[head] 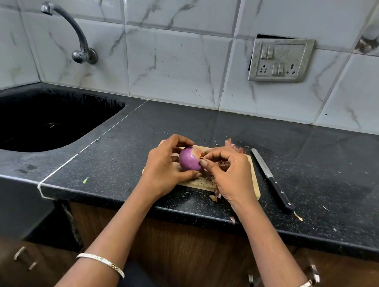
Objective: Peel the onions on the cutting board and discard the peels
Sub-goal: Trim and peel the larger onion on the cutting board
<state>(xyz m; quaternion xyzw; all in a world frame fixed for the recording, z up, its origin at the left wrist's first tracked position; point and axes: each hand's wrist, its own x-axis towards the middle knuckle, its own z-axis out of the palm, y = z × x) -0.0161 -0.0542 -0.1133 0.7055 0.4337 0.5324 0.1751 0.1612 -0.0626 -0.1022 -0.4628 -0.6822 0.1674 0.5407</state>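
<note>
Nearest you, each wrist carries a thin silver bangle [101,264]. Small peel scraps [214,197] lie on the black countertop [317,163], just off the near edge of the wooden cutting board [192,184], which sits close to the counter's front edge.

Above the board, your left hand [162,168] grips the onion [188,160], with fingers curled over its far side and the thumb under its near side. Most of the onion shows smooth purple flesh. Your right hand [229,170] pinches a strip of orange skin [198,154] at the onion's top right. Behind your right fingers sits something dark reddish-brown [224,164]; you cannot tell what it is.

A knife [271,180] lies on the counter just right of the board, its dark handle toward you. Loose peels [234,146] rest at the board's far right corner.

Farther left is the black sink [40,119], with a tap [73,32] on the tiled wall above it. A switch plate [280,60] hangs on the wall to the right.
</note>
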